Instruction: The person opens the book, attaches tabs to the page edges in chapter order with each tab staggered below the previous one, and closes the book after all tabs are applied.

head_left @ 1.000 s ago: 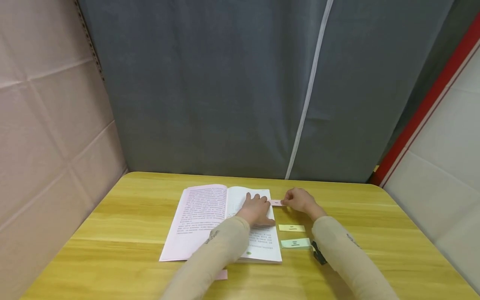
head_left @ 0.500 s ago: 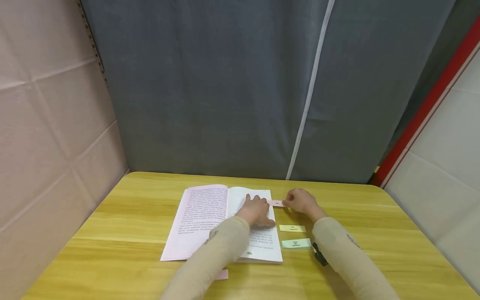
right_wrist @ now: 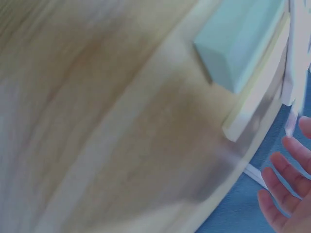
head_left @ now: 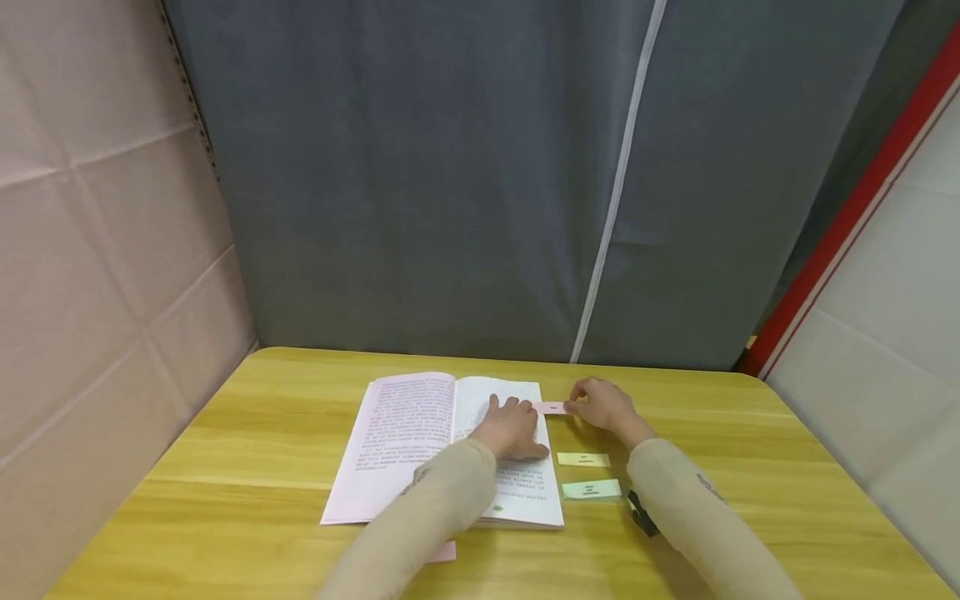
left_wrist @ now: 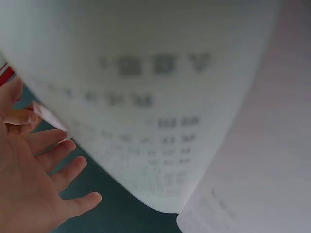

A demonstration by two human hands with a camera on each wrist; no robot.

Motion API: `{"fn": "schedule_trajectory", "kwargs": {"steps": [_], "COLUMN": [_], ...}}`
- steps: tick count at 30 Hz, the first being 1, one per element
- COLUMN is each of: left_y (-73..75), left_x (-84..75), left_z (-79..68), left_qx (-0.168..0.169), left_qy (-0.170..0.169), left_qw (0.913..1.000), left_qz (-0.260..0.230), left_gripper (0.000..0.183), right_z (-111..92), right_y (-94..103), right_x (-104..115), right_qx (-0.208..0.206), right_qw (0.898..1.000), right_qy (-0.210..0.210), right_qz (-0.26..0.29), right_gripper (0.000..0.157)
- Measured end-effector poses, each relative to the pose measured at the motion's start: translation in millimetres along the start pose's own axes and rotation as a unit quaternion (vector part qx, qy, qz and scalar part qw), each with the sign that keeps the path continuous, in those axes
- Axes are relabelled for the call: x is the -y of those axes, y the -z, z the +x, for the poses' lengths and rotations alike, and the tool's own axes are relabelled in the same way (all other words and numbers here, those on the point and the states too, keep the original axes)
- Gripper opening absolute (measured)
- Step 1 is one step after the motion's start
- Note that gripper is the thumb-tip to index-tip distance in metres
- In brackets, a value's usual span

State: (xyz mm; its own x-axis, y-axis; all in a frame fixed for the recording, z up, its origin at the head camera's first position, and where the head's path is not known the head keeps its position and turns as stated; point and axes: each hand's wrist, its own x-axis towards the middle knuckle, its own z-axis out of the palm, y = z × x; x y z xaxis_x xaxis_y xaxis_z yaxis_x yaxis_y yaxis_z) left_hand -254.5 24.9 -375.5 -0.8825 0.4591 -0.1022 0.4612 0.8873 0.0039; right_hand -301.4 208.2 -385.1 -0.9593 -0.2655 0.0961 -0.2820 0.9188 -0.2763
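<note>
An open book [head_left: 397, 442] lies on the wooden table, printed text on both pages. My left hand [head_left: 512, 431] rests on the right page with its fingers spread. Sticking out past that page's right edge is a pink paper slip [head_left: 553, 408] with a dark mark. My right hand [head_left: 602, 405] pinches its outer end between thumb and fingers. The slip's inner end lies at the left fingertips; whether they press on it, I cannot tell. Below it sit a yellow slip [head_left: 583, 460] and a green slip [head_left: 592, 490], each with short dark strokes.
Another pink piece [head_left: 446, 552] shows at the book's front, partly covered by the left sleeve. The wooden table [head_left: 225, 467] ends at a grey curtain [head_left: 420, 183]. A black item [head_left: 641, 514] sits at the right wrist. Pale walls [head_left: 112, 250] stand at both sides.
Both hands stay almost in place, the right one pinching the pink slip throughout. The slip's position beside the page edge hardly differs; the head view shifts slightly.
</note>
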Motion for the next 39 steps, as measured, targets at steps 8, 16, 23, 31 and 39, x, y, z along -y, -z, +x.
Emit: {"fn": "schedule_trajectory", "kwargs": {"steps": [8,16,23,31,39], "left_y": [26.2,30.1,18.6,5.4,-11.7], "left_x": [15.4,37.6,47.1,52.4,55.2], "left_z": [-11.6,-53.0,-90.6,-113.7,-119.9], "left_qx": [-0.011,-0.052,-0.084,-0.102,-0.122], "left_qy": [-0.009,-0.054,-0.096,-0.127,-0.148], "left_qw": [0.9998,0.9964,0.9907,0.9853,0.9808], "left_qz": [0.012,0.038,0.048,0.051,0.037], "left_gripper": [0.064,0.059,0.050,0.048,0.055], "right_z": [-9.3,-28.1,-47.2,-68.1,-84.2], "right_y": [8.4,9.4,4.5,-4.2,-7.7], "right_x": [9.0,25.8,42.6,53.7,62.7], "right_qx": [-0.090,-0.157,-0.176,-0.150,-0.098], "right_qw": [0.993,0.967,0.939,0.925,0.915], "right_qy": [0.076,0.195,0.287,0.334,0.379], "right_qz": [-0.016,-0.049,-0.074,-0.102,-0.097], "right_gripper": [0.018,0.015,0.013,0.016,0.024]}}
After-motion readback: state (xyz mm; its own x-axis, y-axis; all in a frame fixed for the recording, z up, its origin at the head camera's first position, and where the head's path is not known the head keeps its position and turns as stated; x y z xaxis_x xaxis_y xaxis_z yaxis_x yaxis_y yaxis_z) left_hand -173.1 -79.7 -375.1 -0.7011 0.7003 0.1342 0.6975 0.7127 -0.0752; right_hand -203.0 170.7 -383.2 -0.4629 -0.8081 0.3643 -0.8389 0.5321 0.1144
